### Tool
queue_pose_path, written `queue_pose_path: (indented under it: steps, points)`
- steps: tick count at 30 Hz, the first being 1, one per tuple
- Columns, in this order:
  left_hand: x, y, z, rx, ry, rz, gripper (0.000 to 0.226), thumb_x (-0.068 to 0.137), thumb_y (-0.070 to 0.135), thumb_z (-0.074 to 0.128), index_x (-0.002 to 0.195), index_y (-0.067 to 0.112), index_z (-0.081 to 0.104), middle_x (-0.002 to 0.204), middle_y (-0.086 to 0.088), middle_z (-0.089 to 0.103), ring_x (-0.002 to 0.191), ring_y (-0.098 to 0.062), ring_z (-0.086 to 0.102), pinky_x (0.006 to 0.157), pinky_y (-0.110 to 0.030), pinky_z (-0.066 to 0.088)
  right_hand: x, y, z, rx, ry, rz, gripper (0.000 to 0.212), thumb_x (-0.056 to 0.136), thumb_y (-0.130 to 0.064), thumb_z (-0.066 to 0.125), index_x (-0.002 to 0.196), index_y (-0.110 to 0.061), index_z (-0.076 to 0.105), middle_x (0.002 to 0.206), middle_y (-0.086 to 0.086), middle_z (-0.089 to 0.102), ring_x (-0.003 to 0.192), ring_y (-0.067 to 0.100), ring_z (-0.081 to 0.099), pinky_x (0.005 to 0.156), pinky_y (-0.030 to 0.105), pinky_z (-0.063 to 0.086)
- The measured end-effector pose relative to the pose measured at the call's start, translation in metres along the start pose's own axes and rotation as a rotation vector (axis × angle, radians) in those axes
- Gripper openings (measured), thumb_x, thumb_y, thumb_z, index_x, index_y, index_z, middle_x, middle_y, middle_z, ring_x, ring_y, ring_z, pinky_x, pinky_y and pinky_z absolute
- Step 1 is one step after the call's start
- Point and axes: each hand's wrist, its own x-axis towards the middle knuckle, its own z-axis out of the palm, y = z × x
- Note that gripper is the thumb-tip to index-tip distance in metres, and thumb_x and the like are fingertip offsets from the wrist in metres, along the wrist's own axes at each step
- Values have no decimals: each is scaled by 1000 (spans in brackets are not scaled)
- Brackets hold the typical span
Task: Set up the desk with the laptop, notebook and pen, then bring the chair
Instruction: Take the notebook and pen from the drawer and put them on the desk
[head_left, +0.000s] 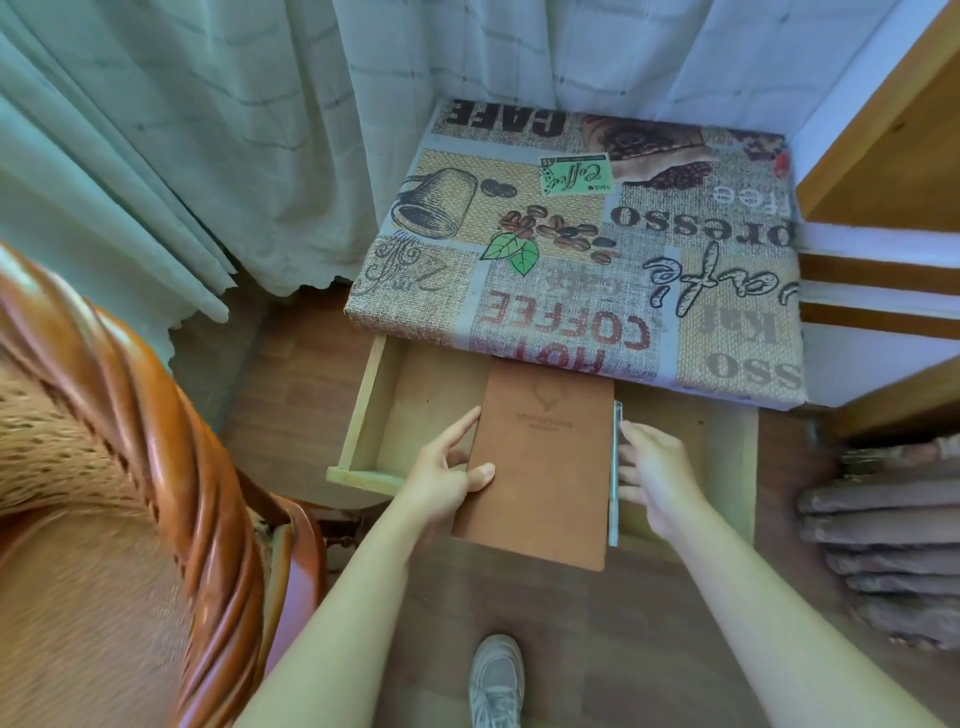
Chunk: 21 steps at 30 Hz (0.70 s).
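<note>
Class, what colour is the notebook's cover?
Brown, a tan leather-like shade; the notebook shows best in the head view.

There was a single view, from a camera worn on the person's head, and it looked steeply downward and a little forward. It sat close above the table (597, 223), whose printed cloth filled the upper middle, with its lettering upside down from this side. The open drawer (363, 415) lay directly below the lens, and both forearms ran up from the bottom edge toward it. A shoe (496, 680) showed at the bottom centre, almost straight beneath the camera. The wide angle bowed the edges, pulling in the chair (156, 441) at the left, blurred, and the curtain (208, 130) across the top.
</note>
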Motion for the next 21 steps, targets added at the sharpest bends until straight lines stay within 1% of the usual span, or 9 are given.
queue_pose_path:
  steps: [3, 5, 7, 9, 11, 13, 16, 19, 21]
  points:
    - [-19, 2, 3, 21, 1, 15, 67, 85, 4, 65, 129, 52, 47, 115, -11, 59, 97, -20, 66, 91, -37, 53, -17, -1, -9, -32, -52, -24, 17, 91, -19, 58, 104, -9, 63, 96, 12, 70, 75, 26, 67, 54, 31, 54]
    - [-30, 5, 3, 7, -16, 31, 68, 82, 6, 68, 123, 57, 50, 119, -15, 58, 100, -25, 67, 93, -43, 52, -29, -5, -14, -53, -77, -56, 17, 87, -13, 63, 103, -9, 64, 95, 12, 70, 75, 24, 66, 56, 33, 57]
    - [-41, 13, 5, 15, -18, 48, 69, 81, 6, 70, 125, 54, 50, 115, -13, 57, 99, -25, 66, 93, -45, 52, -40, -13, -18, -68, -82, -78, 18, 86, -9, 64, 104, -9, 64, 95, 12, 71, 76, 23, 66, 63, 38, 58]
    - [-50, 23, 7, 12, -11, 74, 69, 82, 2, 69, 132, 46, 48, 102, -7, 58, 92, -20, 66, 90, -39, 54, -49, -25, -20, -83, -93, -107, 18, 86, -9, 63, 104, -9, 64, 92, 12, 71, 75, 24, 66, 70, 44, 57]
    - [-56, 37, 9, 36, -2, 120, 69, 81, 2, 70, 134, 41, 48, 93, -3, 56, 87, -15, 63, 78, -27, 54, -54, -38, -22, -91, -95, -139, 16, 86, -9, 63, 101, -10, 65, 88, 11, 70, 74, 24, 65, 71, 46, 56]
    - [-56, 51, 9, 53, 12, 155, 69, 80, 1, 71, 133, 40, 48, 91, 0, 56, 89, -10, 61, 71, -20, 51, -54, -51, -22, -91, -86, -166, 14, 86, -9, 64, 100, -11, 66, 86, 9, 70, 72, 23, 65, 68, 45, 57]
    - [-44, 76, 5, 62, 15, 191, 71, 78, 1, 73, 134, 36, 48, 92, -1, 57, 79, -3, 60, 65, -8, 47, -44, -73, -17, -79, -78, -197, 16, 86, -10, 64, 102, -9, 66, 83, 6, 69, 71, 22, 63, 61, 37, 55]
    - [-18, 101, 0, 106, 6, 210, 74, 76, 5, 76, 138, 33, 45, 99, -3, 56, 78, -5, 58, 61, -4, 44, -24, -94, -9, -52, -62, -228, 15, 86, -9, 64, 101, -8, 66, 81, 2, 68, 70, 21, 63, 57, 32, 53]
    - [6, 118, 0, 162, -12, 235, 76, 76, 6, 76, 140, 29, 42, 95, 3, 57, 76, -3, 58, 62, -5, 45, -2, -106, -3, -35, -7, -242, 20, 85, -10, 65, 105, -7, 66, 84, 2, 69, 73, 22, 64, 64, 37, 55]
